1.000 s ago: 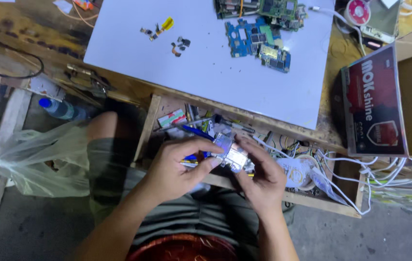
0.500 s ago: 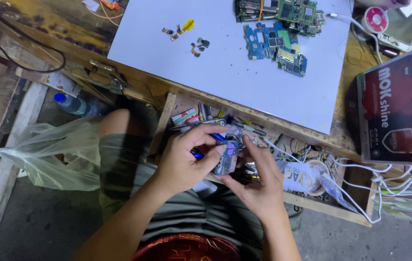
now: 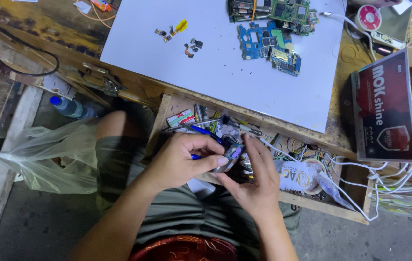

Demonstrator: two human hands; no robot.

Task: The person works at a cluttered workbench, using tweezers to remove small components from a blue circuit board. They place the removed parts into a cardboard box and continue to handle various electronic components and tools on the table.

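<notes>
My left hand [image 3: 182, 161] grips a small shiny purple-tinted part [image 3: 230, 155] between thumb and fingers over an open wooden drawer [image 3: 160, 118]. A blue-handled tool [image 3: 205, 132] lies under or within that hand. My right hand [image 3: 254, 182] meets the same part from the right, fingers stretched along it. The part is mostly covered by both hands.
A white sheet [image 3: 225, 63] on the table holds circuit boards [image 3: 269, 35] and small loose parts [image 3: 180, 37]. A dark red box [image 3: 385, 108] stands at the right, white cables [image 3: 384, 183] beside the drawer. A clear plastic bag [image 3: 46, 154] and a bottle [image 3: 68, 107] lie at the left.
The view has shifted a little. My hands stay together over the drawer, and the small part has turned between my fingers.
</notes>
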